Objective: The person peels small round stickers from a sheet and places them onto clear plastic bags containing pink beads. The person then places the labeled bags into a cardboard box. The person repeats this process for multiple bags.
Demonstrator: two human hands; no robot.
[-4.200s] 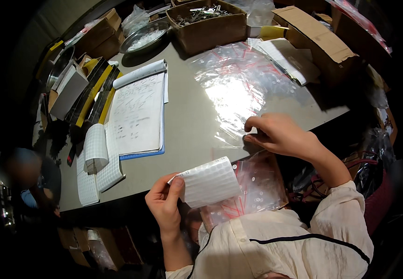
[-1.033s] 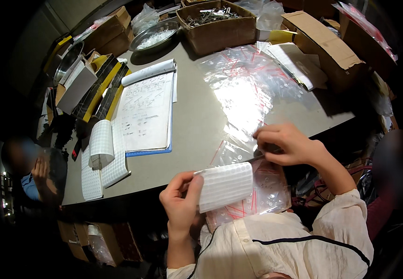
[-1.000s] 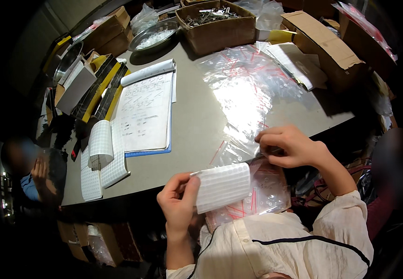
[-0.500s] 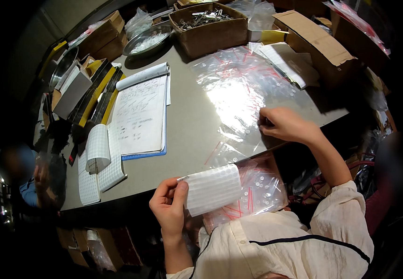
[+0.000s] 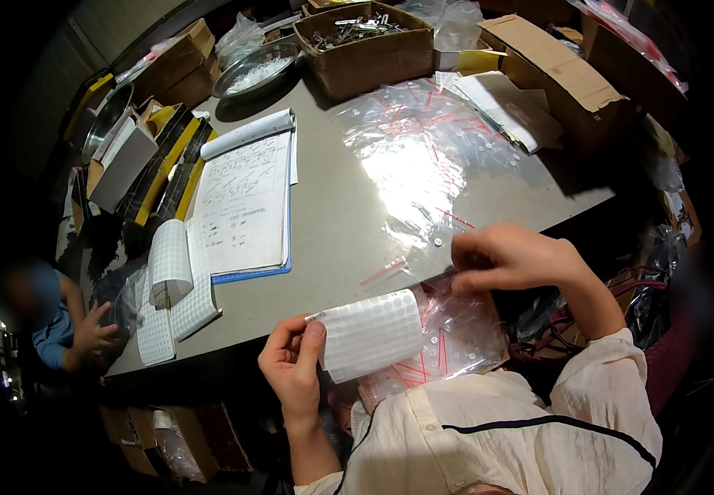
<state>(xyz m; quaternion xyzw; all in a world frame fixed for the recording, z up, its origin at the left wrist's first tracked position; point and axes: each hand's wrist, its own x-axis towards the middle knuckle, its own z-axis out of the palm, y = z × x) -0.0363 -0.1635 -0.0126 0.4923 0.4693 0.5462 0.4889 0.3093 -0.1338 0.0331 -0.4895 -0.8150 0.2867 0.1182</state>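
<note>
Between the thumb and fingers of my left hand (image 5: 295, 363) is a white sheet of round stickers (image 5: 373, 334), held by its left edge. The sheet lies partly over an open box of clear zip bags (image 5: 468, 342) with red strips, close to my body. My right hand (image 5: 509, 260) is above the table's near edge and the box, its fingers curled toward the thumb. Whatever may be in those fingers is hidden. Left of that hand, one small zip bag (image 5: 386, 271) lies at the table edge. Beyond it spreads a shiny heap of clear bags (image 5: 415, 157) bearing small round labels.
On the left lie an open notepad on a blue clipboard (image 5: 246, 206) and more sticker sheets (image 5: 171, 272). Farther back stand a metal bowl (image 5: 258, 74), a carton of metal parts (image 5: 365, 41) and another carton (image 5: 555, 66). Another person's hand (image 5: 93, 334) shows at the far left.
My right hand has come back from the bag heap toward the box by my body. The left hand and sticker sheet have barely moved. The other person's hand has moved into clearer view.
</note>
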